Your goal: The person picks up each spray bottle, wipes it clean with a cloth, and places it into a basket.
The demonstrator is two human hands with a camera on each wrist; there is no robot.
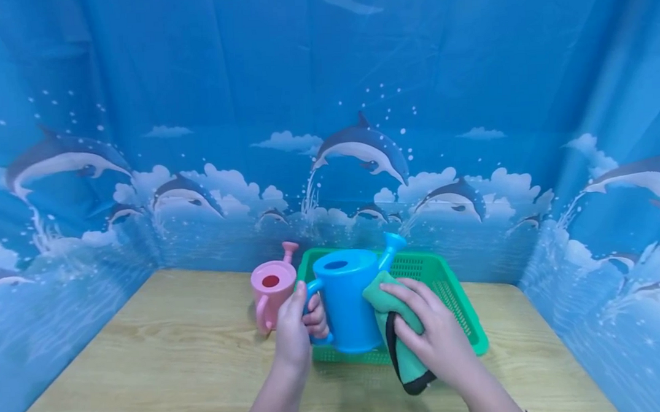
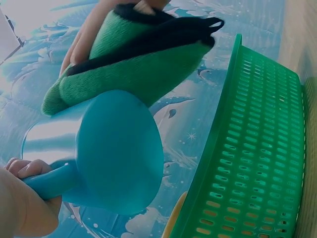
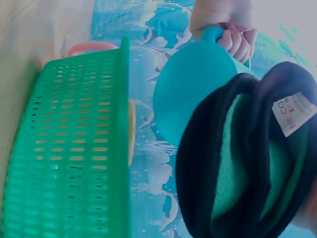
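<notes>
A blue watering can is held up in front of the green basket, its spout pointing up and to the right. My left hand grips its handle, fingers curled round it. In my right hand is a folded green cloth with black edging, pressed against the can's right side below the spout. The left wrist view shows the can's flat base and the cloth lying along its side. A white label shows on the cloth in the right wrist view.
Behind the can, a green perforated basket stands on the wooden table. Left of it is a small pink watering can with its spout up. A blue curtain printed with dolphins surrounds the table at the back and sides.
</notes>
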